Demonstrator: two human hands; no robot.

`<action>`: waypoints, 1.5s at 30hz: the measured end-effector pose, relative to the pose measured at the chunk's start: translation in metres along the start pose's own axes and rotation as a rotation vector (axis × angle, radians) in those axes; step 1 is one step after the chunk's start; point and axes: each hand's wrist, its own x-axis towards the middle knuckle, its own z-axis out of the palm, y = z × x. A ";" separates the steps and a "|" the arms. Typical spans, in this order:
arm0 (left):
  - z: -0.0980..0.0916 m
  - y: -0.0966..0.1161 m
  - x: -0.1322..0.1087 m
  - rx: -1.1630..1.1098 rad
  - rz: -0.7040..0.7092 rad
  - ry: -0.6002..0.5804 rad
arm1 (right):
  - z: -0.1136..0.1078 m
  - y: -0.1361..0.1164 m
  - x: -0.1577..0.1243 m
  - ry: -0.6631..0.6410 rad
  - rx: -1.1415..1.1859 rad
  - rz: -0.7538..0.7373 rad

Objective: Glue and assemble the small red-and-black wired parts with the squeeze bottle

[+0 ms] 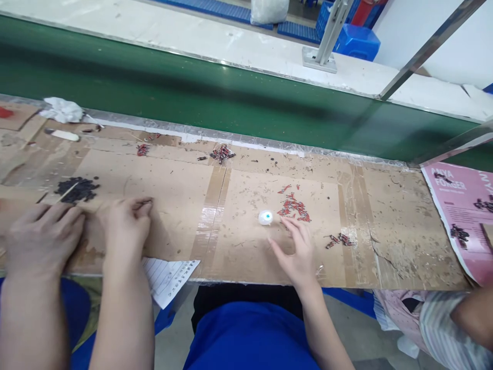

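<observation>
My right hand [296,252] is open over the cardboard, thumb and fingers apart. Just left of its fingertips sits a small white rounded object [264,218] with a bright blue spot. Beyond the fingers lies a loose scatter of small red-and-dark parts [295,208], and a smaller cluster of dark-and-red parts [341,240] is to the right. My left hand [129,226] is closed in a pinch at the left, near the table surface. Something small and dark shows at its fingertips, too small to name. A sheet of paper with handwriting [169,277] lies beside that wrist, over the table edge.
A co-worker's hand [46,236] rests at far left by a pile of black pieces [77,189]. More small parts [222,153] lie near the green belt [231,103]. A pink printed sheet [458,205] and another person's arm [473,316] are at right. A metal post [329,38] stands behind.
</observation>
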 end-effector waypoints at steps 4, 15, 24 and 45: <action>0.028 0.017 -0.027 0.046 0.015 -0.152 | 0.022 0.003 0.004 -0.086 -0.014 0.097; 0.079 0.082 -0.092 -0.185 0.131 -0.505 | 0.033 -0.005 0.017 -0.118 0.126 0.215; 0.070 0.069 -0.080 -0.084 0.256 -0.513 | 0.010 -0.001 0.007 -0.012 0.865 0.516; 0.091 0.075 -0.137 -0.134 0.378 -0.238 | 0.000 0.002 -0.007 0.243 0.740 0.652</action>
